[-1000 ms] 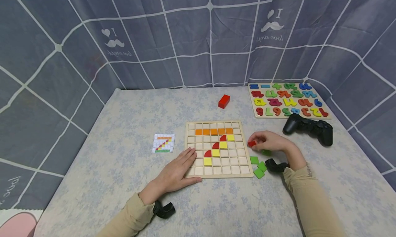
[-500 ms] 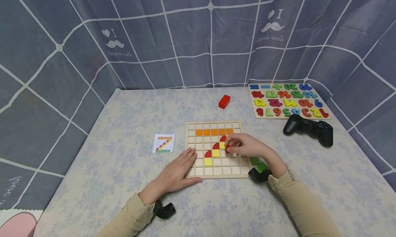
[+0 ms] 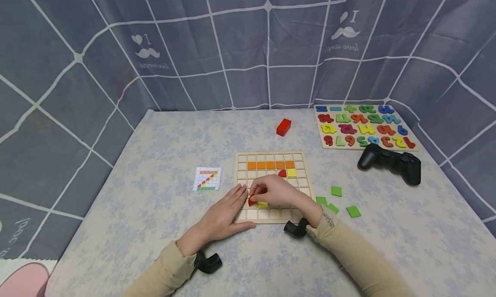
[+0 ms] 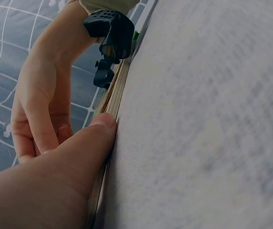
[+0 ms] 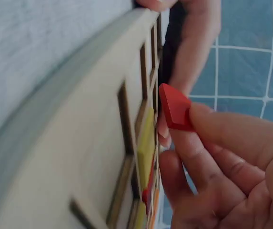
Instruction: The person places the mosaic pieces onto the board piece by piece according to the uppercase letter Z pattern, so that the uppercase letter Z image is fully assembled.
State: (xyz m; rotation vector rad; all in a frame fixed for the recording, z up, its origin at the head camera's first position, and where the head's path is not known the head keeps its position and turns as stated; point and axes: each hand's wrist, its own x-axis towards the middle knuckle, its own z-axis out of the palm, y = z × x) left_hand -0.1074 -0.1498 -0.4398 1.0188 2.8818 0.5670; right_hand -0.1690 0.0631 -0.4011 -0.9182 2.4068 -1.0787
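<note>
My right hand (image 3: 276, 190) reaches over the wooden grid board (image 3: 242, 159). Its thumb and fingers pinch a red quarter-circle piece (image 5: 175, 109), held near a cell left of a yellow tile (image 3: 262, 205). My left hand (image 3: 218, 215) lies flat along the board's left edge, fingers straight; in the left wrist view its thumb (image 4: 93, 136) touches the board's side. A row of orange tiles (image 3: 271, 165) fills cells near the top. Below it sit a red quarter-circle (image 3: 282, 173) and another yellow tile (image 3: 291, 172); my right hand covers much of the diagonal.
Left of the board lies a pattern card (image 3: 207, 179). Several green tiles (image 3: 353, 211) are scattered to the right. A red block (image 3: 283, 127) lies behind the board. At the back right are a number puzzle (image 3: 364, 125) and a black game controller (image 3: 389, 162).
From the right of the board, my right hand has carried the red quarter-circle piece leftward across the grid, near my left hand. The left hand has stayed in place.
</note>
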